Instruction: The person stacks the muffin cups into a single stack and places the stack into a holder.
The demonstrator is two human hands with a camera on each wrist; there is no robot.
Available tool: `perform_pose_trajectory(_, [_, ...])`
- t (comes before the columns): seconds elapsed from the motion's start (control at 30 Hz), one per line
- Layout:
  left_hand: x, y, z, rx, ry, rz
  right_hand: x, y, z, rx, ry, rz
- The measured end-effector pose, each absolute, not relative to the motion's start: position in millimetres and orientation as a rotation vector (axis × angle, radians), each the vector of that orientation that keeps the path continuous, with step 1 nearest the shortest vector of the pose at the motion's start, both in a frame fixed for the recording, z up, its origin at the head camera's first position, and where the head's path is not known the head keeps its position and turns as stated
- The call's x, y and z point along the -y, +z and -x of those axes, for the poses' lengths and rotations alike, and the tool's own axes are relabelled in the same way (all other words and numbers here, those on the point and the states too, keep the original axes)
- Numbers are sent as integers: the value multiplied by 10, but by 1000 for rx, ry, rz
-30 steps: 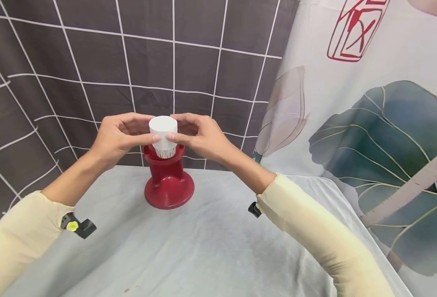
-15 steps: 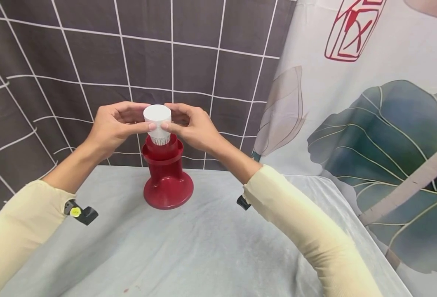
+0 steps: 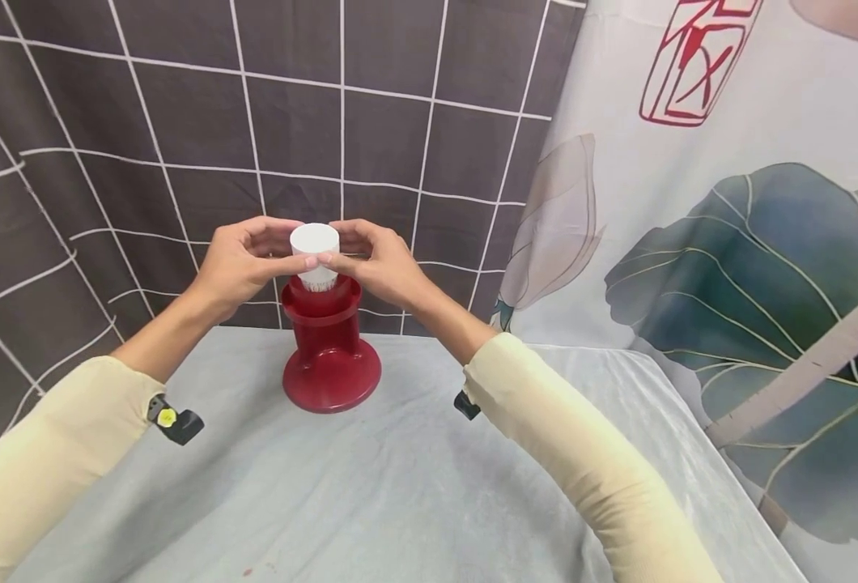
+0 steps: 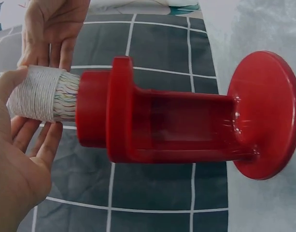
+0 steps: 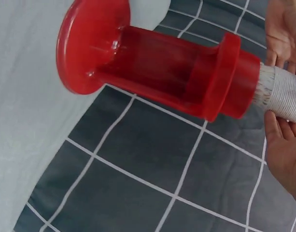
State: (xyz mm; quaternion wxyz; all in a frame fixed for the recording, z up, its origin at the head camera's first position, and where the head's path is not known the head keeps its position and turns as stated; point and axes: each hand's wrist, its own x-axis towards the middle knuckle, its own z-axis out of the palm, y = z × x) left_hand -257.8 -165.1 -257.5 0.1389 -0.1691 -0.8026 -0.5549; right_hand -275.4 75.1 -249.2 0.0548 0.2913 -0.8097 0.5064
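Note:
A stack of nested white paper cups (image 3: pixel 316 253), with thin coloured lines on its lower wall, stands upright above a red cup dispenser (image 3: pixel 327 376). My left hand (image 3: pixel 243 257) and right hand (image 3: pixel 380 257) hold the stack from both sides, thumbs in front and fingers behind. The stack's lower end sits in a red inner collar (image 4: pixel 93 108), which stands out past the dispenser's wider flange (image 5: pixel 222 77). In the left wrist view, the ridged rims of the cups (image 4: pixel 37 93) lie between both hands. How deep the stack reaches into the collar is hidden.
The dispenser's round base rests on a table with a pale grey cloth (image 3: pixel 371 486), near its back edge. A dark curtain with white grid lines (image 3: pixel 385 138) hangs close behind. A white curtain with leaf prints (image 3: pixel 764 267) hangs at the right.
The paper cups first rose, and the red inner collar came up above the flange. Since then the hands and cups have come down slightly, and more of the patterned wall is inside the collar.

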Motion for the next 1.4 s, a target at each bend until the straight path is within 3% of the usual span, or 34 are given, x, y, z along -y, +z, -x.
perform_pose_trajectory(0.87, [1691,-2889,2724,2679,-1424,388,-737,-2818,2943,2688,1430,-849])
perform_pose_trajectory(1.4, [1732,-2906,2671,2631,-1450,368,-805,-2830,2861,2680,1438,-701])
